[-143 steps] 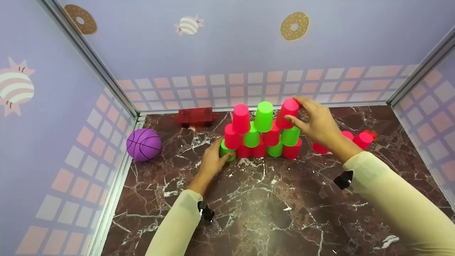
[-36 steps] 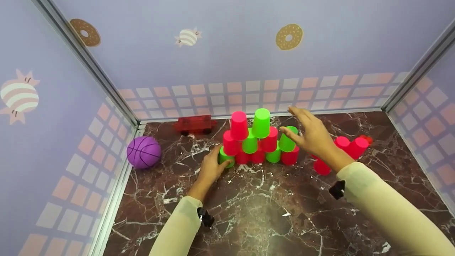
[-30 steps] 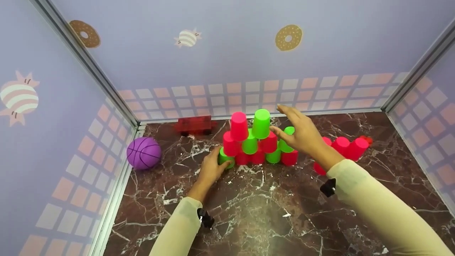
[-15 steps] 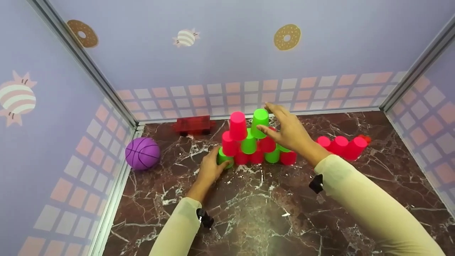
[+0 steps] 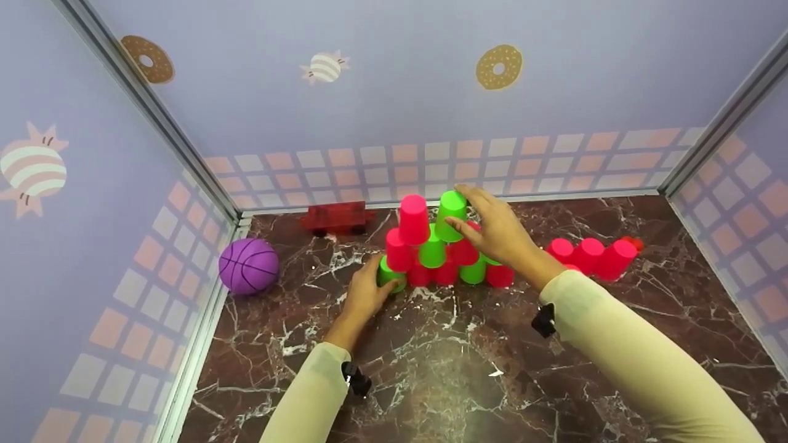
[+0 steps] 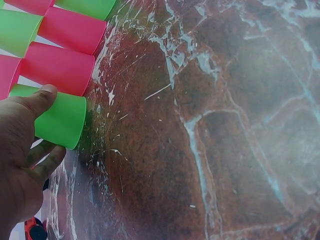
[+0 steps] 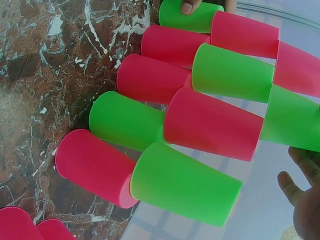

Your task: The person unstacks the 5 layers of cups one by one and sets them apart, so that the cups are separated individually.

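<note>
Left hand [image 5: 366,292] down low, thumb and fingers narrowed round the lower green cup [image 5: 391,272] at the left end of the stack's bottom row. And up top, the right hand [image 5: 500,231] has the upper green cup [image 5: 452,210], thumb across its near side, right beside the upper red cup [image 5: 414,219]! Plain colours on both reds and greens. To the right, loose red cups [image 5: 590,253]; over left, a purple ball [image 5: 248,266] with dark seams; farther back, a red toy car [image 5: 336,217].
</note>
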Demonstrator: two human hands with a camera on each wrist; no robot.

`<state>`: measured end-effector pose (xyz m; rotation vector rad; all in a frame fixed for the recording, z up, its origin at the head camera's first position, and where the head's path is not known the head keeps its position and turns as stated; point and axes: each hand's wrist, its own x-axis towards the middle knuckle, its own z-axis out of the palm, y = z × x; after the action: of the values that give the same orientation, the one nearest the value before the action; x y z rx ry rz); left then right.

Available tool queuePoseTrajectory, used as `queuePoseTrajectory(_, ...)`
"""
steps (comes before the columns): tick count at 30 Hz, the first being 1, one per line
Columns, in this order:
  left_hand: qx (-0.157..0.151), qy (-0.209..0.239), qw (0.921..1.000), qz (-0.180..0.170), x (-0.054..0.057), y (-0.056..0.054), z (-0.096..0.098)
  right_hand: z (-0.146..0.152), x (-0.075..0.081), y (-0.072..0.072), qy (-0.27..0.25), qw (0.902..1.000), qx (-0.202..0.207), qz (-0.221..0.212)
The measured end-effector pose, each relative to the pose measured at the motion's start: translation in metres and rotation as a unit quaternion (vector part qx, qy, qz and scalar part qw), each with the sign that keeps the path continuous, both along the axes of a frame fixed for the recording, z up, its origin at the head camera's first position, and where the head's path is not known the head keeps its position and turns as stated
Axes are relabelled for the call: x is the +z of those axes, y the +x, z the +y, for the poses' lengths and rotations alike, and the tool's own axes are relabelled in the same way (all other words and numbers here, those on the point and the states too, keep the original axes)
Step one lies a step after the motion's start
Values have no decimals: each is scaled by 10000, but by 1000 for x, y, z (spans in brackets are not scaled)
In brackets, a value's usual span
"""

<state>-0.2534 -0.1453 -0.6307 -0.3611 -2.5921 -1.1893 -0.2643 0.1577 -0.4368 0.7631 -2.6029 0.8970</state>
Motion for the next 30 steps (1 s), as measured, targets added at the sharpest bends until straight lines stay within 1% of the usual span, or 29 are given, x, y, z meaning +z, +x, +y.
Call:
queuePoseTrajectory(4,119,-363,9993,30,-30,-15,-4,5,1,0,-77,9999,-26,62)
queuePoseTrajectory(5,139,-402,9991,-14,-32,-17,-4,7,2,0,-89,9999,-42,71)
queuePoseTrajectory(6,151,-445,9989,29,-38,-20,-5,9,3,0,-104,9999,-55,84)
queuePoseTrajectory(8,168,-451,9987,142,-40,-21,-5,14,5,1,-141,9998,-72,96)
queuePoseTrajectory(9,147,-436,9988,186,-32,-17,-5,16,5,1,-152,9998,-94,105)
queuePoseTrajectory(10,128,-387,9990,201,-29,-15,-4,19,6,1,-163,9997,-113,114)
queuePoseTrajectory(11,129,-375,9989,268,-29,-15,-4,21,7,2,-172,9997,-132,112)
queuePoseTrajectory(12,143,-363,9989,253,-28,-14,-4,24,8,2,-165,9997,-160,110)
queuePoseTrajectory(14,172,-377,9991,118,-27,-14,-4,31,9,2,-149,9996,-234,98)
queuePoseTrajectory(15,161,-354,9992,17,-17,-9,-3,34,9,3,-124,9995,-266,91)
queuePoseTrajectory(17,189,-376,9991,34,-20,-10,-2,41,9,3,-80,9994,-311,96)
queuePoseTrajectory(18,196,-338,9992,5,-17,-8,-2,45,8,4,-68,9994,-319,110)
queuePoseTrajectory(19,193,-347,9992,42,-18,-9,-2,48,9,5,-78,9994,-324,122)
queuePoseTrajectory(21,147,-331,9992,171,-1,1,-2,55,9,6,-105,9993,-318,178)
queuePoseTrajectory(22,169,-338,9990,252,-11,-3,-3,59,9,7,-130,9992,-324,219)
queuePoseTrajectory(23,205,-337,9989,241,-18,-7,-4,63,9,7,-164,9990,-325,262)
queuePoseTrajectory(26,158,-262,9994,161,-14,-7,-4,75,9,9,-217,9985,-397,305)
queuePoseTrajectory(28,188,-211,9995,145,-26,-14,-3,84,9,10,-208,9980,-498,329)
queuePoseTrajectory(30,162,-213,9996,132,-22,-13,-2,93,8,12,-206,9972,-611,368)
